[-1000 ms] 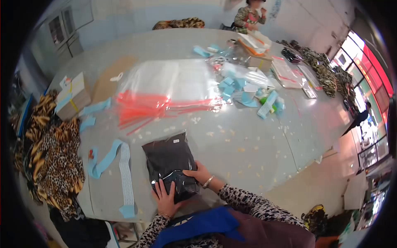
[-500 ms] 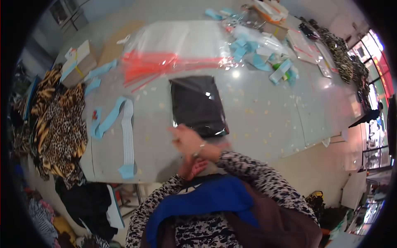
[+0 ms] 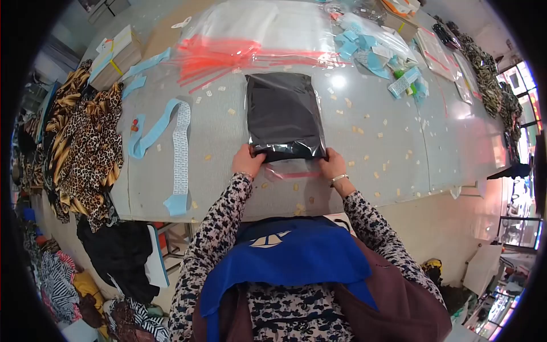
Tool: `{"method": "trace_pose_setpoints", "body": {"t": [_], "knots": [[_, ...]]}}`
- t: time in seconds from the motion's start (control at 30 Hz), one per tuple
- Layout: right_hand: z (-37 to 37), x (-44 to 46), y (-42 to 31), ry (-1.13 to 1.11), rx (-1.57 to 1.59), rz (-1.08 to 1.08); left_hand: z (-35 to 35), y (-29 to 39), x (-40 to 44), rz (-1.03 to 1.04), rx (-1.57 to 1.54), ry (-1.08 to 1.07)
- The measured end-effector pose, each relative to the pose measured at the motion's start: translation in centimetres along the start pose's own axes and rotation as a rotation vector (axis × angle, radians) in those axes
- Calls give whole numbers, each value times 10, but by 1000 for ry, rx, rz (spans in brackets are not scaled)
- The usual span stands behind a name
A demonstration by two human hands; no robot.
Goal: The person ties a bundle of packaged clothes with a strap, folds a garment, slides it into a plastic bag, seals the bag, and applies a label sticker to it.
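A folded black garment in a clear plastic bag [image 3: 284,111] lies flat on the table in front of me. The bag's open-looking end with a red strip points toward me. At its near left corner, my left hand [image 3: 248,162] pinches the bag, thumb on top. My right hand [image 3: 333,164] grips the near right corner in the same way, a bracelet on its wrist. To the left lies a strip of printed labels on light blue backing [image 3: 180,151], curled at its far end.
Flat clear bags with red strips [image 3: 256,34] are piled at the back. Blue scraps [image 3: 364,48] lie at the back right. Leopard-print fabric [image 3: 94,154] hangs over the left edge, near a bundled stack of cards [image 3: 117,57]. Small paper bits dot the tabletop [image 3: 376,165].
My hands were close together below the bag, the right blurred over the left. Now they are apart, one on each near corner. The view has shifted slightly.
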State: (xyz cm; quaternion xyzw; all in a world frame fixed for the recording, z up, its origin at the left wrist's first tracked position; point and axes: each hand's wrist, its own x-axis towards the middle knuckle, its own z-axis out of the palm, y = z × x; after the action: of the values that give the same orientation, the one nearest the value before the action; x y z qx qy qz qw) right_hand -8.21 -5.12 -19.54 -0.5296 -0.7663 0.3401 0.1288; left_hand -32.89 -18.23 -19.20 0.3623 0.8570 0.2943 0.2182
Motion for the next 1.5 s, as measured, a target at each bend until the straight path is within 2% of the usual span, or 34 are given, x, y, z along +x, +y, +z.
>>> {"method": "trace_pose_setpoints", "body": {"t": [0.03,0.1,0.13,0.17,0.23,0.27,0.33,0.37,0.4,0.5,0.57,0.6,0.67,0.8,0.9,1.0,1.1,1.2,1.3,1.33,1.4,1.43,1.5], "knots": [[2,-3,0,13,33,0,0,-4,0,-63,-165,-73],[-9,-12,0,-115,361,221,-2,-18,0,-192,-494,-218],[-14,-14,1,-178,524,335,1,-23,-1,-47,-524,-145],[-12,-12,3,-131,513,299,7,-26,0,-127,-631,-156],[-8,2,8,-33,489,232,-10,12,-1,-291,-845,-178],[-4,14,17,-7,342,79,-15,16,2,-325,-812,-203],[-15,9,3,-7,242,76,-22,22,11,-379,-750,-244],[-20,9,-4,-3,192,67,-18,15,12,-334,-750,-278],[-20,0,-2,96,58,-3,-8,-2,10,-292,-750,-311],[-21,-31,-33,491,-264,-450,-13,-18,-1,-232,-711,-402],[3,-45,-33,203,-154,-652,-25,-17,1,-235,-617,-463],[15,-49,-38,67,-94,-750,-28,-14,2,-46,-412,-272],[35,-54,-65,15,-121,-667,-29,-2,3,328,-4,113],[65,-50,-95,-159,-264,-603,-56,65,3,628,345,-115],[79,-55,-94,-216,-272,-784,-48,76,13,697,602,-254],[71,-70,-89,-310,-105,-1196,-38,72,23,704,671,-356],[74,-79,-77,-631,151,-1290,-28,61,32,739,517,-317],[63,-82,-75,-371,541,-772,-45,59,22,782,508,-150],[56,-60,-81,-65,109,-414,-54,47,9,338,319,-69],[57,-61,-83,-74,12,-451,-61,48,9,172,333,-144],[64,-60,-91,-89,-185,-527,-57,27,17,54,165,-253],[69,-59,-99,-164,-173,-425,-51,17,22,-6,78,-304],[80,-56,-119,-310,-144,-215,-35,1,33,-8,-52,-236]]}}
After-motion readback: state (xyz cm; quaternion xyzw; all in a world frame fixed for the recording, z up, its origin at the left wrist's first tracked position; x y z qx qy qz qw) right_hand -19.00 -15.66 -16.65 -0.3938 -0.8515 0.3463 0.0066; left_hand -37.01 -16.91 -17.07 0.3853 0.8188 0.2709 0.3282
